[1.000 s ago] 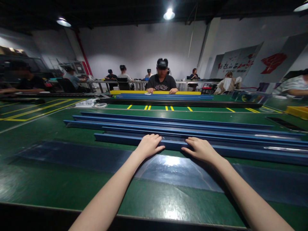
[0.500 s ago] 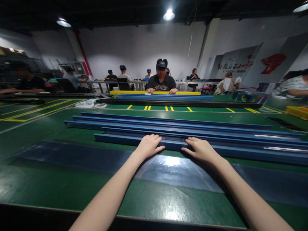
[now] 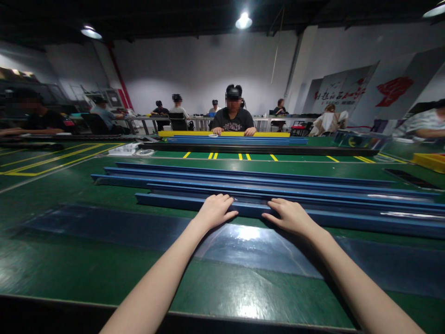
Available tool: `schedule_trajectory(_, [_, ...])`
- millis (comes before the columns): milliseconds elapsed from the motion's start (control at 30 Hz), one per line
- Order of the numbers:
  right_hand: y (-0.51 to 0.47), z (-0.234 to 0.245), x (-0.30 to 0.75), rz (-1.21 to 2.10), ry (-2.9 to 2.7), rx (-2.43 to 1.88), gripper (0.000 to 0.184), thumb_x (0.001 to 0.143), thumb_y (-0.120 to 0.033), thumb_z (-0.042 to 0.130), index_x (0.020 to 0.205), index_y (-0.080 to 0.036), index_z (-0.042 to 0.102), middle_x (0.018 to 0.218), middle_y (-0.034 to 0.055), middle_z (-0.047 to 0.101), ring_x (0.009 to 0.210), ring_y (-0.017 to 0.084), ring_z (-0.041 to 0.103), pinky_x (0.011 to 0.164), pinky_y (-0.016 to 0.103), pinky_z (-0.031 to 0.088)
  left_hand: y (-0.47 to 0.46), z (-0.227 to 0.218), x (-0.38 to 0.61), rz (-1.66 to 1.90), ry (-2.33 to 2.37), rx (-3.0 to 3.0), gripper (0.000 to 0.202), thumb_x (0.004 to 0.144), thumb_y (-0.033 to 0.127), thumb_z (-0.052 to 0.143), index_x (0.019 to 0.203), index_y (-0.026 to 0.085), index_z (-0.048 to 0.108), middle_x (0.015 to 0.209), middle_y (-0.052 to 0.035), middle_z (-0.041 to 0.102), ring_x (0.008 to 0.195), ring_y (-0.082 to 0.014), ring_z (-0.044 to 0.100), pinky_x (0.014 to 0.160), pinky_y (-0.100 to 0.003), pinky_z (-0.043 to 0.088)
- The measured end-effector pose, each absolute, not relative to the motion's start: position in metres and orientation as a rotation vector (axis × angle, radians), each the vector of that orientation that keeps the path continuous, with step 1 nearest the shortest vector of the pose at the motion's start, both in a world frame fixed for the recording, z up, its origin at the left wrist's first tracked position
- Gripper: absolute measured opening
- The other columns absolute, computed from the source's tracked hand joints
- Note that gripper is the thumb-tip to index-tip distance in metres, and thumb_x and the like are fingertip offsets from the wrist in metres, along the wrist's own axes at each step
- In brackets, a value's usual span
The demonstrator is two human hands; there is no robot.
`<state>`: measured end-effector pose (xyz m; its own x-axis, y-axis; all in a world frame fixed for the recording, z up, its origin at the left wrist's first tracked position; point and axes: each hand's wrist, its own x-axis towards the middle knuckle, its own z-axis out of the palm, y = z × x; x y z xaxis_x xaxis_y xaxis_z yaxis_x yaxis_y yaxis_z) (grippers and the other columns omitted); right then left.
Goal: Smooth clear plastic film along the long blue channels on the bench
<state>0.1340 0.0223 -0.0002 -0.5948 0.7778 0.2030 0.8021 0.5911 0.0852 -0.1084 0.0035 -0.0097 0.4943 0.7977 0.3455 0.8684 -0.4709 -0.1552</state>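
With left hand [image 3: 215, 211] and right hand [image 3: 289, 215] equally near, held the front wall of the nearest blue channel [image 3: 251, 210] clamped between thumbs and fingers, straight ahead on the green surface [image 3: 86, 273], long axis running left to right.

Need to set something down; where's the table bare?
Bare: green table along its near edge, before clear film, and leftward, between blue channels and yellow lines. Crowded: at left hand and right hand, channels beneath and behind, film in front.
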Motion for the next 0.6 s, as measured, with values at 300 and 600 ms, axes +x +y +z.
schedule_trajectory(300, [0.0214, -0.0006, 0.1337, -0.285, -2.674, -1.319, 0.037, 0.083, -0.044, 0.034, 0.093, -0.017, 0.058, 0.095, 0.0097, 0.062, 0.090, 0.021, 0.056, 0.070, 0.027, 0.041, 0.0039, -0.0114, -0.1085, -0.312, -1.398, -2.427, 0.030, 0.082, 0.044, 0.044, 0.091, 0.017, 0.052, 0.090, -0.0043, 0.060, 0.084, -0.0176, 0.055, 0.070, -0.028, 0.041])
schedule_trajectory(600, [0.0221, -0.0003, 0.1341, -0.257, -2.670, -1.324, 0.036, 0.083, -0.043, 0.036, 0.094, -0.017, 0.058, 0.096, 0.0099, 0.062, 0.090, 0.021, 0.056, 0.070, 0.027, 0.040, 0.0036, -0.0106, -0.1083, -0.320, -1.400, -2.429, 0.029, 0.082, 0.044, 0.044, 0.091, 0.017, 0.052, 0.090, -0.0041, 0.060, 0.084, -0.0181, 0.055, 0.070, -0.028, 0.041])
